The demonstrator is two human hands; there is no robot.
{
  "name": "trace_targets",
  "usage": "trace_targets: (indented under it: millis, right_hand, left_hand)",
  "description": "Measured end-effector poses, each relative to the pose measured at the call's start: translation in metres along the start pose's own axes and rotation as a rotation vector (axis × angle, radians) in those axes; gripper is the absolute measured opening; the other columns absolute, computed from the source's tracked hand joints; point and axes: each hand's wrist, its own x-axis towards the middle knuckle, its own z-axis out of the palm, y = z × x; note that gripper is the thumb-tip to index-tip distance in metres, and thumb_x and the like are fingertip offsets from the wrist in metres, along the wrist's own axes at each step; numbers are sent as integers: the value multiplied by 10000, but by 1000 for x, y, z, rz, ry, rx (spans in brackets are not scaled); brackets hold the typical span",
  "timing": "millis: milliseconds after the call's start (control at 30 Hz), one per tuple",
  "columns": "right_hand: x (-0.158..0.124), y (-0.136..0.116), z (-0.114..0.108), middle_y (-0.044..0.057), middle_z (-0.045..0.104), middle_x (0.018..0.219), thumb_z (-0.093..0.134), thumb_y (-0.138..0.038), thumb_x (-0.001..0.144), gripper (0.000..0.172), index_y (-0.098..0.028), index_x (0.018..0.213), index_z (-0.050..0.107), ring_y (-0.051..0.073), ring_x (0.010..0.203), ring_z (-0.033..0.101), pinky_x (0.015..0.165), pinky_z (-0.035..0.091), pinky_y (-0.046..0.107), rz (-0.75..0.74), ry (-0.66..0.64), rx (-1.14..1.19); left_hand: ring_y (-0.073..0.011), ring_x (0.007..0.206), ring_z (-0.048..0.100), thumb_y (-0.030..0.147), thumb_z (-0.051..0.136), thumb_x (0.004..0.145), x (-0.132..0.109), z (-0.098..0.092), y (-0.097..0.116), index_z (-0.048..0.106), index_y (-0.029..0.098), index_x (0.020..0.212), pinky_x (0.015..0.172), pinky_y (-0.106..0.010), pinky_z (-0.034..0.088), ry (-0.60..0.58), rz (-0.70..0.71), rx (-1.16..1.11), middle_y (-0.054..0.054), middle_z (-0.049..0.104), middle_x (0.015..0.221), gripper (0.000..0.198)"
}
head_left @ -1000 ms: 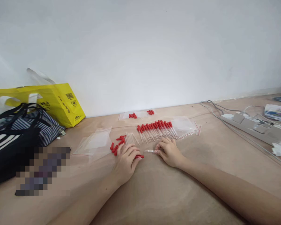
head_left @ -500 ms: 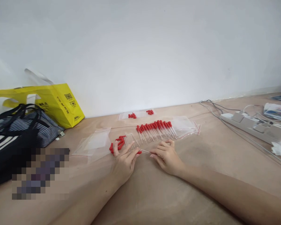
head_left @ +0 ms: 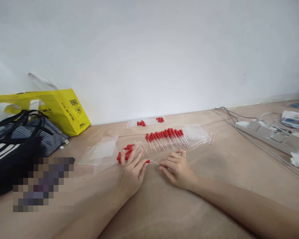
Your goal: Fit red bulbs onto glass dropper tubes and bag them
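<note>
A thin clear dropper tube (head_left: 156,163) with a small red bulb (head_left: 148,161) on its left end spans the gap between my hands, low over the brown table (head_left: 164,205). My left hand (head_left: 132,172) pinches the red bulb with thumb and forefinger, its other fingers spread. Fingers curled, my right hand (head_left: 176,168) grips the tube's right end. Just beyond my left hand lie loose red bulbs (head_left: 126,153) and bare clear tubes (head_left: 139,147). A row of several finished red-capped droppers (head_left: 166,137) lies beyond my right hand.
Clear zip bags lie at left (head_left: 102,151), at right (head_left: 198,132) and by the wall (head_left: 149,122), the last holding red bulbs. A yellow bag (head_left: 59,108) and a striped black bag (head_left: 20,142) stand at left. A white power strip (head_left: 271,136) with cables sits at right.
The red bulb and the clear tube were apart a second ago; now they are joined end to end between my hands. Both hands have shifted slightly toward me.
</note>
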Motion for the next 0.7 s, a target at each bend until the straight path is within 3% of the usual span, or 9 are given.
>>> trace_targets:
  millis: [500,700]
  right_hand:
    - [-1,3,0,5,557,625,408,-224,840,201,-189,838,605,131,690,440,756,233,332,-163,-57,63]
    - [1,6,0,-4,530,620,421,-185,822,162,-167,802,581,122,667,409,738,231,323,-244,35,82]
  left_hand:
    - [-256,1072,487,215,437,833,-1,1,0,618,201,723,923,-482,279,72,100,-66,-50,633,1056,213]
    - [-245,1106,445,208,426,843,-4,0,1,596,197,791,909,-451,300,48,146,-160,-55,615,1089,178]
